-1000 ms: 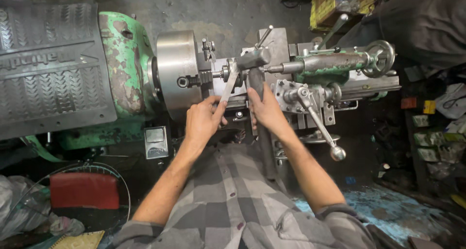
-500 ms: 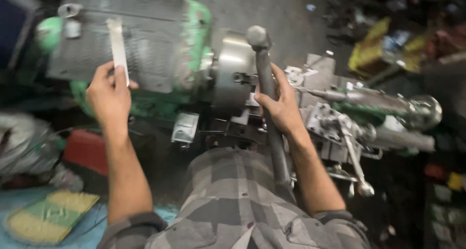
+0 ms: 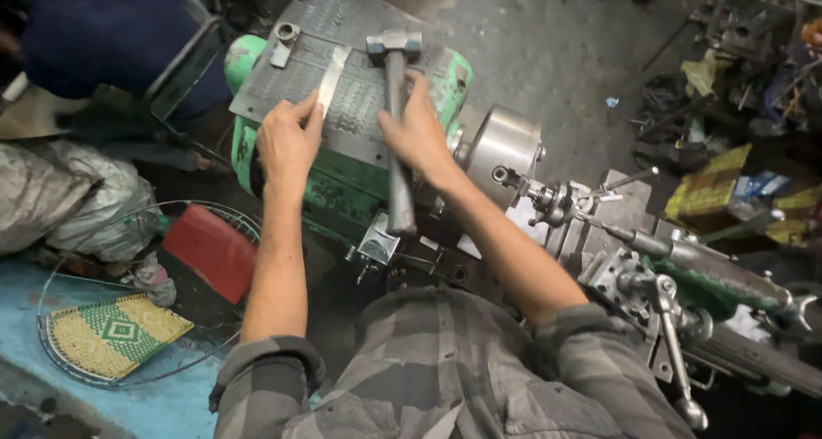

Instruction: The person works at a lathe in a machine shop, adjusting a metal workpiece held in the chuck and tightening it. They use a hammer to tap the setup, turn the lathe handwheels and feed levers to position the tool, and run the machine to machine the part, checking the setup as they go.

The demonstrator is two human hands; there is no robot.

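We stand over a green lathe (image 3: 342,191) and reach both hands onto the ribbed grey cover (image 3: 342,97) on top of its headstock.

Our left hand (image 3: 287,144) rests at the near edge of that cover. Its thumb and first fingers pinch the near end of a thin, flat metal strip (image 3: 330,78), which lies flat on the ribs and points away from us. The other fingers of that hand are curled loosely; we cannot tell whether they touch the cover.

Our right hand (image 3: 418,131) lies over the handle of a hammer (image 3: 394,105). The hammer's head sits on the cover near its far edge, just beside the far end of the strip but apart from it, and the handle runs back toward us and hangs past the cover's near edge. The fingers are wrapped over the handle, close together; whether they grip it tightly or only rest on it we cannot tell.

As we judge it, both tools are down on the cover and neither hand has let go, so the setting-down looks almost finished, with only the release left.

To the right, the round steel chuck (image 3: 501,152) holds a short part, and the tool carriage (image 3: 616,225) with its levers stands near it, untouched. A small metal block (image 3: 282,44) lies on the cover's far left corner.
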